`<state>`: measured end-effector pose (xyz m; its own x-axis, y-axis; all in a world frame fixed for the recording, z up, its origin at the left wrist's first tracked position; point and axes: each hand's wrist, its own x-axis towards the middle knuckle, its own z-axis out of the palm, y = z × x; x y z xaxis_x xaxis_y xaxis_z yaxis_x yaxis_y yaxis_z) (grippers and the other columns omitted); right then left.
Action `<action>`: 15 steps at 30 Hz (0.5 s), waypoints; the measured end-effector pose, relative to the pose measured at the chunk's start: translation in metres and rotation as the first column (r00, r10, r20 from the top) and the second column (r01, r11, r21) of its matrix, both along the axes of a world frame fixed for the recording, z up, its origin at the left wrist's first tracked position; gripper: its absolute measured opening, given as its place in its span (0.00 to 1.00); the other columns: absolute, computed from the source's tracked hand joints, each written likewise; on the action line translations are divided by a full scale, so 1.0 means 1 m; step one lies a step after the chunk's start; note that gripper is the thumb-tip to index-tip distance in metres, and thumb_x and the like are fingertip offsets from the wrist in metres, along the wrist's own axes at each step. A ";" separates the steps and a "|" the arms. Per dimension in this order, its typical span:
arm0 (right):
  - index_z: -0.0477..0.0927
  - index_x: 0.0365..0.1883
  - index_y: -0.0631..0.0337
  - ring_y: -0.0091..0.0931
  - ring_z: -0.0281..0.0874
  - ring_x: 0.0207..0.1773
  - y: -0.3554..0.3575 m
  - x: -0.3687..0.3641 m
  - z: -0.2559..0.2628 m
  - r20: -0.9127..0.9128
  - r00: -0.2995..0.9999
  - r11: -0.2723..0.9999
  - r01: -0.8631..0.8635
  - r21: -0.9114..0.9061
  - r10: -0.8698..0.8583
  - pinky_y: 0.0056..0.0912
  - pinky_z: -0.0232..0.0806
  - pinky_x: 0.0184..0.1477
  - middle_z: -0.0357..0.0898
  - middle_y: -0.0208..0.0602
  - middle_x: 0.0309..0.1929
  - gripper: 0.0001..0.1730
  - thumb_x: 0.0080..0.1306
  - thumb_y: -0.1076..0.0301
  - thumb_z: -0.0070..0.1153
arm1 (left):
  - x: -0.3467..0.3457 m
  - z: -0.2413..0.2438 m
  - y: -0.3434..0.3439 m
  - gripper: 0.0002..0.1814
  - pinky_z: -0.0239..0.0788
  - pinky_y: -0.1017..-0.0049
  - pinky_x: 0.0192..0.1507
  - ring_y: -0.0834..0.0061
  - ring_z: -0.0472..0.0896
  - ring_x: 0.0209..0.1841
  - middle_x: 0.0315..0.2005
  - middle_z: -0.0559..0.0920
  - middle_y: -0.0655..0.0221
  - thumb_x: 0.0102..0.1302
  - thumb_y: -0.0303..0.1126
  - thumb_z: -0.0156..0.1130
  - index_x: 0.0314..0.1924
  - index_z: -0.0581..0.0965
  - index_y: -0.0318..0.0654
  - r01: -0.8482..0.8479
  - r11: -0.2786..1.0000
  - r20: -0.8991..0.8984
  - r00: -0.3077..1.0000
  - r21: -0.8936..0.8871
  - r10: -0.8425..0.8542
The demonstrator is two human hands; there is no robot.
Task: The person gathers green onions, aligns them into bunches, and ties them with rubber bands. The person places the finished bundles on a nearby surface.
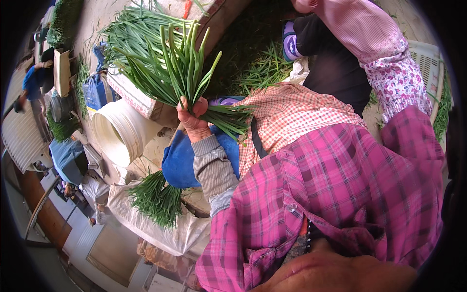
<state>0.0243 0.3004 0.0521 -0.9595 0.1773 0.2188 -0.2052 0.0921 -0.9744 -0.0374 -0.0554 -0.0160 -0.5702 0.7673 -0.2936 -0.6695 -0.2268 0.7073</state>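
Note:
My left hand (192,116) grips a bunch of long, flat-leaved greens like garlic chives (182,65). Its pale green stalk ends fan upward, and the darker leaf tips lie across my checked apron. A larger loose heap of the same greens (135,33) lies just beyond, on white boxes. My right arm, in a pink and floral sleeve, reaches to the top edge of the picture, where only part of my right hand (305,4) shows; its fingers are cut off, and whether it holds anything is hidden.
A white plastic bucket (120,135) lies tipped beside a printed carton (133,93). Bunched greens (158,199) rest on a pale sack (146,230). Loose leaves (268,67) litter the ground near my sandals (290,42). A plastic crate (423,62) stands right; a person in blue (34,82) is far left.

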 end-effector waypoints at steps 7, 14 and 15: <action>0.82 0.37 0.65 0.23 0.79 0.34 -0.022 -0.015 0.004 -0.021 0.987 0.970 -0.156 0.188 0.162 0.25 0.71 0.39 0.83 0.33 0.30 0.09 0.60 0.70 0.61 | -0.001 0.003 -0.016 0.18 0.43 0.81 0.14 0.86 0.54 0.10 0.11 0.63 0.79 0.65 0.48 0.57 0.34 0.73 0.39 -0.052 0.999 -0.078 0.996 -0.013 0.051; 0.81 0.34 0.66 0.23 0.79 0.32 -0.053 -0.016 -0.012 0.083 0.964 0.955 -0.261 0.144 0.251 0.24 0.71 0.37 0.82 0.33 0.28 0.06 0.61 0.73 0.58 | 0.007 0.009 0.016 0.10 0.48 0.83 0.12 0.85 0.62 0.12 0.17 0.68 0.77 0.61 0.33 0.64 0.34 0.72 0.39 -0.162 0.945 -0.213 0.972 -0.283 0.103; 0.81 0.34 0.66 0.23 0.79 0.32 -0.057 -0.017 -0.013 0.091 0.960 0.956 -0.274 0.105 0.265 0.24 0.71 0.37 0.82 0.33 0.28 0.05 0.61 0.73 0.58 | 0.010 0.015 0.018 0.10 0.49 0.83 0.12 0.85 0.64 0.13 0.19 0.70 0.78 0.60 0.30 0.66 0.33 0.71 0.39 -0.176 0.938 -0.240 0.965 -0.299 0.105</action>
<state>0.0070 0.2437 0.0391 -0.9826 -0.1123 0.1478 -0.1644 0.1565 -0.9739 -0.0278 -0.0373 -0.0007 -0.7424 0.5625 -0.3639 -0.4695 -0.0492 0.8816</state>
